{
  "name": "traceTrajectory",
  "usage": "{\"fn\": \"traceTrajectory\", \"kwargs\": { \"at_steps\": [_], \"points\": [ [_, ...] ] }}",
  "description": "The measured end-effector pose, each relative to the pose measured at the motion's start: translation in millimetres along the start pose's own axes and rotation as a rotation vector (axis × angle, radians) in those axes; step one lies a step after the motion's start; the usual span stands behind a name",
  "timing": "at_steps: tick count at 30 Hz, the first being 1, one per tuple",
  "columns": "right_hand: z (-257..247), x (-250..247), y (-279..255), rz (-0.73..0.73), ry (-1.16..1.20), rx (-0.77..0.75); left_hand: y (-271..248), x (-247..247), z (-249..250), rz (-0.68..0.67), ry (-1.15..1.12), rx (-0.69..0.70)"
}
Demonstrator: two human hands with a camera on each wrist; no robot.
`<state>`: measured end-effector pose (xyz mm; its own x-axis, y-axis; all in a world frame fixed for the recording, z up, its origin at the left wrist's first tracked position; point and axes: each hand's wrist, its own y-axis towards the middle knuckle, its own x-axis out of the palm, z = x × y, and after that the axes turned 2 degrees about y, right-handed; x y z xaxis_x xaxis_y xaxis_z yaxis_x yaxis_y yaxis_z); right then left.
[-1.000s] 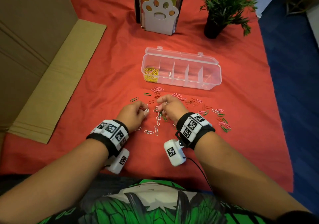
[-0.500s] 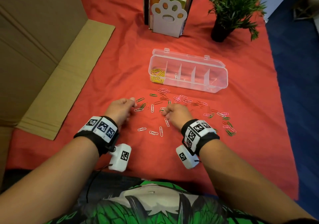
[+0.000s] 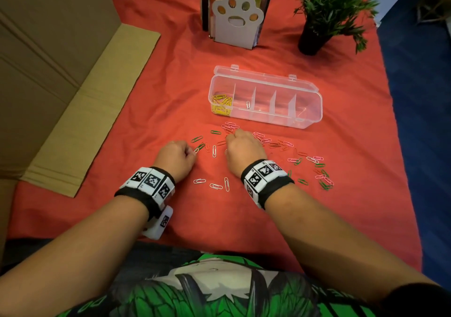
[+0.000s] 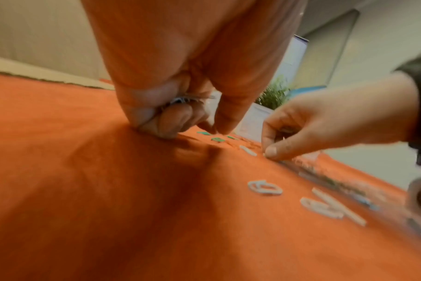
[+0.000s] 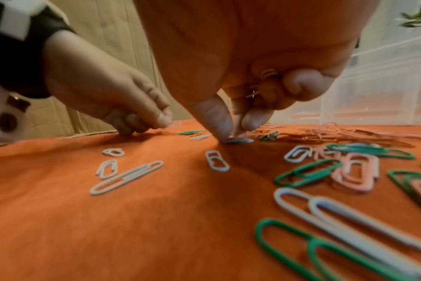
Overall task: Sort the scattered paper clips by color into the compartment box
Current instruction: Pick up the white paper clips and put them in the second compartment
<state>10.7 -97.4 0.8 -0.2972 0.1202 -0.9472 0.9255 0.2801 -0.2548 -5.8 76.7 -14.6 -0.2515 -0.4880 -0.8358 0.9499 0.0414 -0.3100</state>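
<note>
Loose white (image 3: 216, 186), green (image 3: 197, 138) and pink paper clips (image 3: 258, 135) lie scattered on the red cloth (image 3: 146, 126). Behind them stands the clear compartment box (image 3: 305, 119), lid open, with yellow clips (image 3: 220, 104) in its leftmost cell and one white clip (image 3: 248, 104) in the second. My left hand (image 3: 192, 152) (image 4: 215, 131) keeps white clips bunched in its curled fingers, its thumb and forefinger down at the cloth beside a white clip (image 3: 196, 149). My right hand (image 3: 231, 137) (image 5: 236, 133) also holds clips in its palm and pinches a clip (image 5: 239, 140) lying on the cloth.
A big cardboard box (image 3: 48, 72) with a folded flap fills the left side. A paw-shaped book stand (image 3: 236, 21) and a potted plant (image 3: 324, 11) stand behind the compartment box. The cloth ends at the right over blue floor (image 3: 419, 121).
My hands, close together a second ago, have drawn apart: the left went left to the white clip by the green ones, the right reached farther toward the box.
</note>
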Motion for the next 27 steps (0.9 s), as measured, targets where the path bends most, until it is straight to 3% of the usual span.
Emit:
{"fn": "traceTrajectory", "kwargs": {
  "at_steps": [2,5,6,8,11,14,18,22,27],
  "points": [
    [-2.0,-0.8,1.1,-0.027,-0.007,0.0,-3.0,-6.5,3.5,-0.136,-0.272,-0.146],
    [3.6,-4.0,5.5,-0.093,0.076,0.039,-12.4,-15.9,9.6,-0.366,-1.027,-0.361],
    [7.9,-6.4,6.9,-0.13,0.108,0.053,-15.7,-19.7,10.0,-0.444,-1.208,-0.368],
    [18.7,-13.3,7.0,-0.205,0.165,0.093,-20.1,-26.6,11.6,-0.564,-1.402,-0.324],
    [31.0,-18.8,0.0,-0.195,0.259,0.116,-17.2,-26.5,16.6,-0.582,-1.478,-0.335],
    [30.3,-14.7,-11.1,-0.189,0.278,0.052,-8.0,-11.7,28.1,-0.412,-1.193,-0.364],
    [33.5,-11.1,-19.4,-0.288,0.21,0.035,7.9,10.6,30.6,-0.135,-0.498,-0.081],
    [35.7,-11.2,-16.5,-0.17,0.277,0.106,7.5,13.9,36.3,-0.112,-0.015,0.174],
    [22.3,-2.8,-12.9,-0.093,0.188,0.036,3.4,15.1,36.2,-0.085,0.152,0.225]
  ]
}}
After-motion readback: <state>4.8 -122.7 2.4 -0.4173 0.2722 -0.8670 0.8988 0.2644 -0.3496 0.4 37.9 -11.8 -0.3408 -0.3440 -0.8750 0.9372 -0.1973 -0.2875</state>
